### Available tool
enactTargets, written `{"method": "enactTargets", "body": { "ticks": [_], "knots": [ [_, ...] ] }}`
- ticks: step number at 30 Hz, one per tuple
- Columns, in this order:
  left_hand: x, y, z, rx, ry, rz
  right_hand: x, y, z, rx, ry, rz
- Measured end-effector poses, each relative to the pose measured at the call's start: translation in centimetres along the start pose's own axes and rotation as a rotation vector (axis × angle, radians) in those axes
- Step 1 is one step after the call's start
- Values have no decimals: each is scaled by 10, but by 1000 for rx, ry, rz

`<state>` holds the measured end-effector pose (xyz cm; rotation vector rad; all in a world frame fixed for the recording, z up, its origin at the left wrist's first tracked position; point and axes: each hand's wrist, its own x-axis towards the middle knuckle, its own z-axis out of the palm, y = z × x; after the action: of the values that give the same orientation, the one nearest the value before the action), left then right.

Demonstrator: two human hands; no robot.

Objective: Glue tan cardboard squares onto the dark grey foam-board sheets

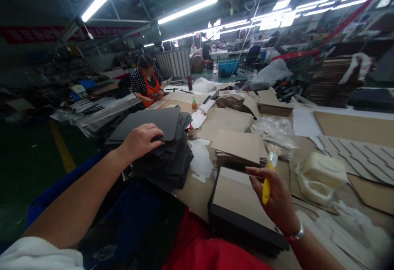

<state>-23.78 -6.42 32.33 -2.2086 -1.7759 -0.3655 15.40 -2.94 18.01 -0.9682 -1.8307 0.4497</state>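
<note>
My left hand (pixel 142 139) is at the near edge of a tall, uneven stack of dark grey sheets (pixel 175 159). Its fingers lie over the top grey sheet (pixel 160 118), with the thumb at the edge. My right hand (pixel 275 196) grips a paintbrush (pixel 267 186) by its yellow handle, pale bristles pointing up. Below that hand lies a block of stacked pieces (pixel 240 196), dark along the side and covered by a beige board with a paler strip at its far end.
A pile of beige boards (pixel 237 145) stands beyond the block. Two glue bottles (pixel 191 132) stand near the grey stack. At right is a cut-open plastic container (pixel 323 175), near crumpled plastic film (pixel 275 130). A person in an orange apron (pixel 150 87) works across the table.
</note>
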Motion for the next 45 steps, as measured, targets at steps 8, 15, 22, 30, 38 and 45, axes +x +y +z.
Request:
{"method": "enactTargets", "body": {
  "ticks": [8,15,22,30,38,45],
  "knots": [
    [-32,61,2,163,475,326,12,-55,26,554,-123,203],
    [-57,216,116,-108,296,863,-35,0,17,122,74,402],
    [-67,245,214,-253,-138,584,-109,81,-30,-325,-106,615],
    [-56,237,238,-290,-277,533,-75,139,-94,-594,62,669],
    [-44,228,246,-440,-304,481,-41,242,-150,-539,45,902],
    [17,210,236,-536,-32,292,-42,241,-156,-549,-190,730]
  ]
}}
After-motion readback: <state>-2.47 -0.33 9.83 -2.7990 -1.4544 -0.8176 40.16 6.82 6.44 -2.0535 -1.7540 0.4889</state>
